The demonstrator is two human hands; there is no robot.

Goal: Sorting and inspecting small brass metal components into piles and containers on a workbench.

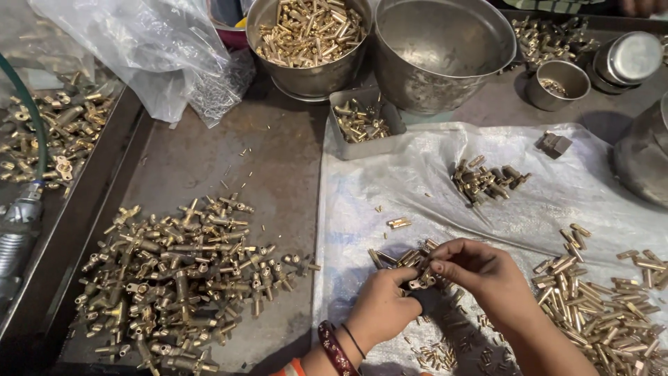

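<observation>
Brass filled nearly everything beyond the fingers: a steel bowl [309,42] was heaped with brass pins, the larger steel basin [445,52] beside it stood bare inside, and a small grey square tray [365,122] just in front of them carried a few brass bits. Further right sat a little steel cup [557,83] and a lidded steel tin [630,59]. Both hands met over a white woven plastic sheet [417,181]; the left hand [383,306] and right hand [476,268] had their fingers pinched together on one small brass fitting [419,282]. Left of the fingers lay a pile of brass valve bodies [177,278] on the grey bench [278,160], right of them a heap of brass pins [605,306], and far left a crumpled clear plastic bag [139,49].
</observation>
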